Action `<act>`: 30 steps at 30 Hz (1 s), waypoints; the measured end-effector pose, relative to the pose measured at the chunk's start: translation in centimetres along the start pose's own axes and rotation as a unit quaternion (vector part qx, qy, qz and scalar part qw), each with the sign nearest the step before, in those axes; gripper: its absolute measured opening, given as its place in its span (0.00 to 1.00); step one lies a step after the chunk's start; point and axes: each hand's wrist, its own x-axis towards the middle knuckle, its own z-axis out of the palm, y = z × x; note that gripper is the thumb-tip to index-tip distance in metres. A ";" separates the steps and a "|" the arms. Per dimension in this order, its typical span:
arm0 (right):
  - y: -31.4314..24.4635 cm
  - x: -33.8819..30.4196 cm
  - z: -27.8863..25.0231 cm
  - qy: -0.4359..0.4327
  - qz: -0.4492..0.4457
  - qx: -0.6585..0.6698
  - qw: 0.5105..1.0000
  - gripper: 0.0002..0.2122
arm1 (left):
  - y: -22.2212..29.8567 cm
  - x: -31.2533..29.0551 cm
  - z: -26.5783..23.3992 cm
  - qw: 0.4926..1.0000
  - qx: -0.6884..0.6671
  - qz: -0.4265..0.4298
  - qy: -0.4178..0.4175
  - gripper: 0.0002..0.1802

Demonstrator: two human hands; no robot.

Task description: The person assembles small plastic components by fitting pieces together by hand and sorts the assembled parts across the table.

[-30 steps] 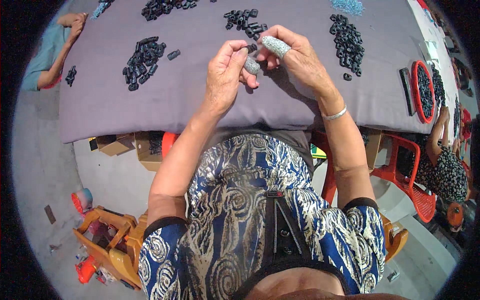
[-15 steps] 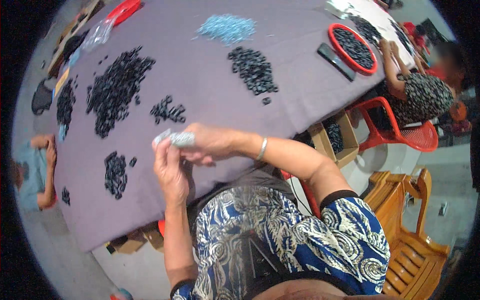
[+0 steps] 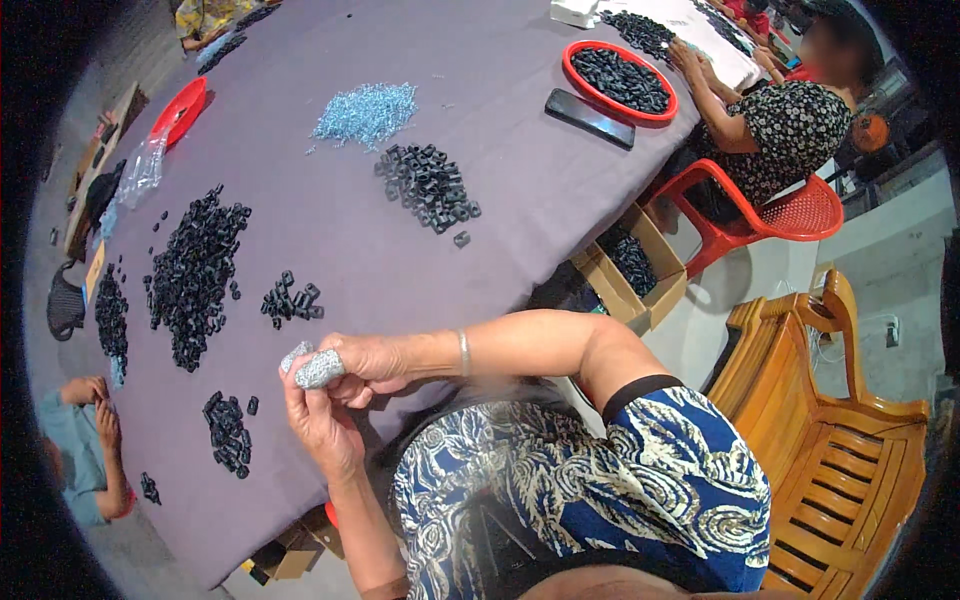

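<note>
Both my hands meet over the near edge of the cloth-covered table. My left hand rises from below with its fingers drawn together. My right hand, with a bracelet at the wrist, comes in from the right, its fingers curled closed against the left. Two grey speckled wraps cover fingertips where the hands touch. Whatever lies between the fingers is hidden. Just beyond the hands sits a small heap of black plastic pieces; to their left lies another black heap.
Farther off are a large black heap, a pale blue heap of small parts, black pieces, a phone and a red basket. A co-worker sits right, another left. A wooden chair stands at right.
The view has shifted, so the table and its heaps appear farther left and the near heaps lower. My hands stay together, and the grey wraps are seen at a different angle.
</note>
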 end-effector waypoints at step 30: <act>0.8 -1.0 -2.4 0.076 0.064 -0.019 0.995 0.13 | -1.5 0.7 -0.3 0.998 0.015 0.042 -0.052 0.25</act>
